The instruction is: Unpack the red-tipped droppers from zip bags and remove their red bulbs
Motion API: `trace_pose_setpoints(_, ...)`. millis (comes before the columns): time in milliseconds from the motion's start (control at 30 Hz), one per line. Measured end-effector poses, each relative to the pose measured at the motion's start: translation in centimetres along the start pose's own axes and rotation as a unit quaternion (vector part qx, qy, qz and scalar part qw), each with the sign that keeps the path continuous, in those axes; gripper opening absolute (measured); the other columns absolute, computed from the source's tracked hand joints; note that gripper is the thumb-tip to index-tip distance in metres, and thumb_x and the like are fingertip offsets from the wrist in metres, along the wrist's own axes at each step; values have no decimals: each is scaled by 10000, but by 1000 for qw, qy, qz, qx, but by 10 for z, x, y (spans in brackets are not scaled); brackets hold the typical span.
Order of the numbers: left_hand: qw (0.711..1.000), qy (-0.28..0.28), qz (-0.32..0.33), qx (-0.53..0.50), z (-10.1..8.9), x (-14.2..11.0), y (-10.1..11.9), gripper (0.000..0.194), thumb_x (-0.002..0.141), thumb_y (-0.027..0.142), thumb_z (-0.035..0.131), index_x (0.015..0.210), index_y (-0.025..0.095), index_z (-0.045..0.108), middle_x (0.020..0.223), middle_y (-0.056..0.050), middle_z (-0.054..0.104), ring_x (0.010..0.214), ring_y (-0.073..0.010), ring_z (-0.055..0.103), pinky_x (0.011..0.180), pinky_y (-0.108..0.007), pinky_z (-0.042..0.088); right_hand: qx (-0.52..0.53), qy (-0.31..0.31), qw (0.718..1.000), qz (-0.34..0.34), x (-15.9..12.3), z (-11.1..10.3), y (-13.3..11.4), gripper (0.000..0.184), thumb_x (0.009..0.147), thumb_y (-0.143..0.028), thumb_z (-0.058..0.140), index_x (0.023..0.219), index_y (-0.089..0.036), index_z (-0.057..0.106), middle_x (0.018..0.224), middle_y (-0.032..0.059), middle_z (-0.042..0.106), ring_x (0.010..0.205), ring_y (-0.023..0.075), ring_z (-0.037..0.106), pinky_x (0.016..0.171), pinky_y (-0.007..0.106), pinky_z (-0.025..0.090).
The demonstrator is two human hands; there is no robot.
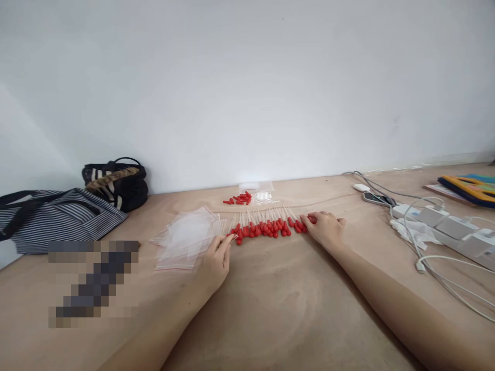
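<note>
A row of thin pale sticks with red bulbous ends lies across the tabletop, red ends towards me. My left hand is at the row's left end, its fingers closed around something small and pale at the fingertips that I cannot make out. At the right end, my right hand has its fingers curled onto a red-tipped stick. Clear zip bags are spread in a loose pile left of the row, beside my left hand. Behind the row are several loose red pieces.
Another clear plastic bag lies near the wall. On the left are a striped bag, a black bag and a blurred-out item. A power strip with white cables occupies the right, near a yellow-and-blue object.
</note>
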State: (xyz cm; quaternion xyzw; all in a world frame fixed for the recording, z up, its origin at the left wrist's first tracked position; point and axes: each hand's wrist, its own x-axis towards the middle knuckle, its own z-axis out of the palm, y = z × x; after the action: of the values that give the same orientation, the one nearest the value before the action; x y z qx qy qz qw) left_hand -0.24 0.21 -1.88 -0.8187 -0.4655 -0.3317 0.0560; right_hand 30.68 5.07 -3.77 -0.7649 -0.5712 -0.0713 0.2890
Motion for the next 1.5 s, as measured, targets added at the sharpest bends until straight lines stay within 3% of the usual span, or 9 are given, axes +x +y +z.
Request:
trace_pose_setpoints(300, 960, -78, -257, 85, -16, 27, -51, 257, 727, 229, 474, 929, 154, 614, 797, -41, 679, 710, -182, 629, 696, -274, 473, 76, 97, 987, -99, -20, -4, -15, 300, 794, -398, 426, 761, -216, 662, 745, 29, 594, 712, 148, 487, 712, 318, 189)
trace_pose_setpoints(467, 957, -68, -265, 94, -10, 33, -62, 234, 709, 267, 503, 876, 156, 622, 725, -38, 681, 672, -195, 633, 650, -280, 468, 89, 93, 972, -196, -40, -4, -36, 267, 811, -372, 454, 721, -210, 647, 658, 10, 577, 695, 140, 487, 698, 303, 201)
trace_pose_setpoints(667, 963, -35, -246, 103, -6, 30, -67, 226, 737, 326, 480, 806, 164, 621, 741, -52, 653, 664, -189, 610, 648, -290, 460, 58, 96, 968, -225, -43, -1, -46, 258, 791, -414, 505, 895, -221, 640, 772, 35, 604, 745, 168, 481, 680, 310, 202)
trace_pose_setpoints(767, 972, 14, -204, 112, -5, 24, -62, 252, 759, 348, 471, 827, 160, 624, 823, -79, 615, 763, -211, 581, 718, -324, 451, 42, 78, 966, -243, -40, 1, -46, 207, 785, -367, 534, 919, -258, 647, 765, 33, 598, 761, 174, 468, 675, 316, 187)
trace_pose_setpoints(900, 986, 98, -74, 114, -2, 13, -47, 203, 784, 307, 479, 817, 166, 622, 812, -76, 569, 796, -218, 532, 746, -341, 441, 54, 79, 963, -253, -36, 5, -45, 159, 800, -315, 531, 873, -287, 669, 738, 24, 599, 752, 162, 455, 673, 319, 176)
trace_pose_setpoints(1033, 989, 118, -14, 90, 1, 7, -33, 158, 797, 269, 492, 800, 169, 614, 806, -68, 555, 770, -197, 520, 727, -329, 443, 99, 115, 955, -254, -35, 3, -43, 184, 822, -279, 500, 869, -270, 678, 708, 17, 614, 717, 147, 439, 684, 321, 183)
trace_pose_setpoints(1200, 990, 119, 51, 61, -2, 5, -13, 144, 818, 223, 482, 862, 178, 612, 810, -60, 588, 771, -177, 533, 741, -325, 437, 173, 153, 928, -292, -47, -11, -44, 217, 815, -223, 499, 929, -293, 670, 662, 1, 610, 666, 128, 416, 685, 315, 208)
trace_pose_setpoints(1367, 979, 84, 158, 97, -7, 4, 10, 282, 831, 235, 478, 1105, 217, 540, 1044, -79, 599, 1004, -215, 516, 877, -375, 377, 241, 74, 880, -402, -72, -24, -55, 255, 820, -209, 489, 928, -368, 657, 685, -25, 598, 660, 114, 409, 685, 311, 229)
trace_pose_setpoints(1500, 969, 15, 243, 54, -6, 4, 16, 213, 867, 207, 415, 1000, 216, 581, 870, -34, 653, 833, -155, 574, 793, -317, 398, 239, 22, 862, -447, -81, -26, -61, 230, 821, -241, 500, 926, -375, 655, 709, -19, 595, 694, 122, 419, 679, 314, 239)
